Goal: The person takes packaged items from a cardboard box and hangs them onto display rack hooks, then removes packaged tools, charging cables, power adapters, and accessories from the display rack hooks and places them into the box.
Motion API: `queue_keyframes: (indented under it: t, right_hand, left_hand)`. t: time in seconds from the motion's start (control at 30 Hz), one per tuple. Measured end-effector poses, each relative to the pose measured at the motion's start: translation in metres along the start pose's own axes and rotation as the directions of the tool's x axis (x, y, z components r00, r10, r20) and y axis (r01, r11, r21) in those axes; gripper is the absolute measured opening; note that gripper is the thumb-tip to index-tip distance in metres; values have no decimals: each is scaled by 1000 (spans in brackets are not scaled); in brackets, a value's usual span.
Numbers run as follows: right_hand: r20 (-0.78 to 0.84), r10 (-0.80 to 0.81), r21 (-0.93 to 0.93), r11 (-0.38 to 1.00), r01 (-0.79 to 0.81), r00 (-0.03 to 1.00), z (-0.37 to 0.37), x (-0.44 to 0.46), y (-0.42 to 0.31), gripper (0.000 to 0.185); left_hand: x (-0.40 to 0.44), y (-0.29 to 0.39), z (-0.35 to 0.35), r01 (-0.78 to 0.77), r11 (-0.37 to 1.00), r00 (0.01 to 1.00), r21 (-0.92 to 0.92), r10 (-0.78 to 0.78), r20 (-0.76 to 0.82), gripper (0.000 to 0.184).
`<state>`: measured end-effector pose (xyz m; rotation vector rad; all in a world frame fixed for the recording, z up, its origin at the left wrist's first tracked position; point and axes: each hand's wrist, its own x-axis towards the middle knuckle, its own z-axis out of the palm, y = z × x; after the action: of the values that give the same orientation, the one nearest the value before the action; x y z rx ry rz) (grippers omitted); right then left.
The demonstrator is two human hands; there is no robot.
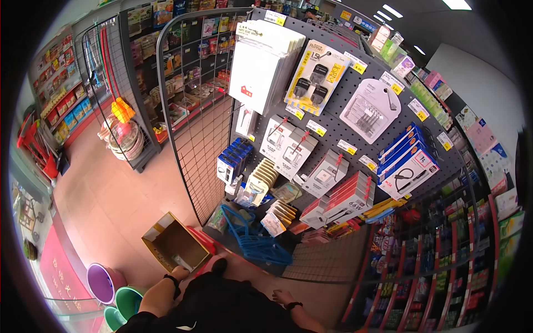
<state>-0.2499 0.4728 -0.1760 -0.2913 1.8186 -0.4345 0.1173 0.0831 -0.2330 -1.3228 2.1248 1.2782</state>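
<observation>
My left hand (179, 272) is at the near rim of an open cardboard box (191, 244), its fingers closed at the edge and partly hidden. Just past the fingers, a small pale packet (180, 261) shows inside the box. The box is tilted, and its brown inside faces me. My right hand (283, 297) hangs low beside my body, holding nothing, with its fingers loosely apart. In front of me, a pegboard rack (350, 72) carries hanging packs. Blue plastic hangers (255, 247) hang at its lower left, between the box and my right hand.
A wire mesh panel (197, 111) stands at the rack's left side. Purple (105, 284) and green (129, 299) buckets are on the lower left. Low shelves (422, 277) of small packs run along the right. A basket (123, 141) stands farther back.
</observation>
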Motion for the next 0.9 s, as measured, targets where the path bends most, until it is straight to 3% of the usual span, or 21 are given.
queue_keyframes:
  t: [0.03,0.07,0.13,0.27,0.33,0.47,0.53,0.63,0.77,0.83,0.9]
  right_hand:
    - [-79,103,342,937,-70,992,-4,-10,-16,46]
    - [-80,103,341,937,-70,991,-7,-8,-20,46]
    - [-80,99,392,918,-60,992,-14,-4,-31,42]
    - [-91,100,388,920,-57,991,-15,-1,-33,41]
    - [-38,85,277,958,-72,996,-12,8,-17,42]
    - [-43,59,237,970,-47,997,-3,14,7,43]
    - [28,-49,16,999,48,998,-6,11,10,44]
    - [19,-66,-32,997,66,998,-7,7,8,44]
    - [0,-11,11,1000,11,1000,-10,9,7,45]
    - [-25,47,175,984,-42,999,-10,20,9,45]
    - [-19,35,208,978,-31,999,-10,24,9,43]
  left_hand:
    - [-15,22,-10,121,992,992,-43,-122,-20,32]
    - [-4,4,1,120,992,992,-43,-121,-20,32]
    - [29,-48,30,-95,971,994,219,103,-28,32]
    - [14,-41,28,-84,979,995,184,91,-28,32]
    - [-35,26,-6,190,978,975,-85,-198,-97,32]
    - [-41,26,-5,201,969,970,-146,-217,-106,32]
    - [-41,26,-3,208,965,962,-162,-232,-142,32]
    - [-45,31,-4,224,959,957,-173,-250,-147,33]
    - [-34,18,3,211,967,964,-144,-230,-136,33]
    - [-31,17,4,207,968,966,-144,-226,-127,33]
    - [-34,22,1,217,963,964,-159,-237,-124,33]
